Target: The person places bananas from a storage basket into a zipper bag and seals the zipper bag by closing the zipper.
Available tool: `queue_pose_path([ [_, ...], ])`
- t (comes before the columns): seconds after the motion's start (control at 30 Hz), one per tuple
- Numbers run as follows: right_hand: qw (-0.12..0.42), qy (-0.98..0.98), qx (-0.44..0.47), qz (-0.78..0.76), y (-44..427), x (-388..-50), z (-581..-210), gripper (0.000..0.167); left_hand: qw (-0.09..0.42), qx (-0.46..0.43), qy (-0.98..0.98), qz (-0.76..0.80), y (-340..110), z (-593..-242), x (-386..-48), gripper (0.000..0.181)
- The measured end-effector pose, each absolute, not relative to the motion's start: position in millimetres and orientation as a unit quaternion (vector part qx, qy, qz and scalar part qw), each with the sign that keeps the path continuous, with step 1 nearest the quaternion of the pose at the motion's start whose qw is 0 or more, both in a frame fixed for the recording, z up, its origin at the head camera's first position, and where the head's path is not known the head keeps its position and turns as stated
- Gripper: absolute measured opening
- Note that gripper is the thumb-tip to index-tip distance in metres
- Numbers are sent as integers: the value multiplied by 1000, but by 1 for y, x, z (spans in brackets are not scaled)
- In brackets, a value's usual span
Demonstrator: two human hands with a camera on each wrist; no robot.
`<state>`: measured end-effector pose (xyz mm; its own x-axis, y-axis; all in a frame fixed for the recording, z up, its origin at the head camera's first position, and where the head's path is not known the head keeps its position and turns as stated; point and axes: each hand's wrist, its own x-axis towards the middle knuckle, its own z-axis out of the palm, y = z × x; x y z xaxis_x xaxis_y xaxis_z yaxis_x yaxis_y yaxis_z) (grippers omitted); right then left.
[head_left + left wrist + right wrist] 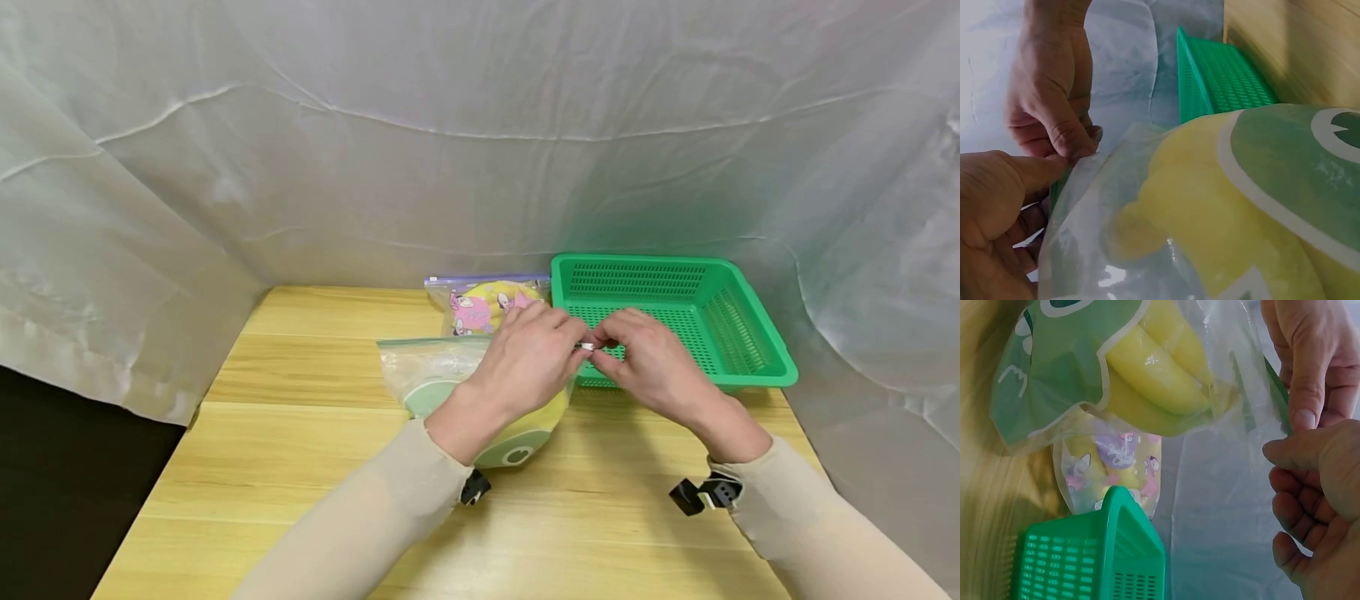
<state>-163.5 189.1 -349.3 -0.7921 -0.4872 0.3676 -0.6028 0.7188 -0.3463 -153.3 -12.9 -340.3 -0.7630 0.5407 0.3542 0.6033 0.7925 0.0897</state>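
Note:
A clear zip bag (pixel 517 446) with a green printed pattern and yellow, banana-shaped things inside stands on the table, its zip edge upward. My left hand (pixel 521 358) pinches the zip edge near the bag's right corner. My right hand (pixel 656 362) meets it there, thumb and fingertips pinching the same corner by a small white slider (pixel 586 346). Seen from the left wrist, the thumbs of my left hand (pixel 991 200) and right hand (pixel 1054 87) nearly touch at the edge. The bag's yellow contents (pixel 1157 369) show through clear film in the right wrist view.
A green plastic basket (pixel 763 321) stands at the back right, just beyond the right hand. Behind the held bag lies a smaller zip bag (pixel 471 313) with pink prints and yellow contents. Grey fabric (pixel 480 183) surrounds the wooden table (pixel 300 467).

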Motion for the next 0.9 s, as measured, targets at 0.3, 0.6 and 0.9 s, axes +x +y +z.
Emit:
queue_pose_path([
  [0.3, 117, -919, 287, 243, 187, -163, -347, 13, 153, -338, -923, -105, -17, -342, -158, 17],
  [0.6, 115, -923, 284, 232, 193, -161, -342, 10, 147, -340, -923, -100, -26, -337, -162, 17],
  [0.9, 212, -892, 374, 140, 181, -158, -334, 14, 178, -333, -925, -51, -23, -337, -155, 19],
])
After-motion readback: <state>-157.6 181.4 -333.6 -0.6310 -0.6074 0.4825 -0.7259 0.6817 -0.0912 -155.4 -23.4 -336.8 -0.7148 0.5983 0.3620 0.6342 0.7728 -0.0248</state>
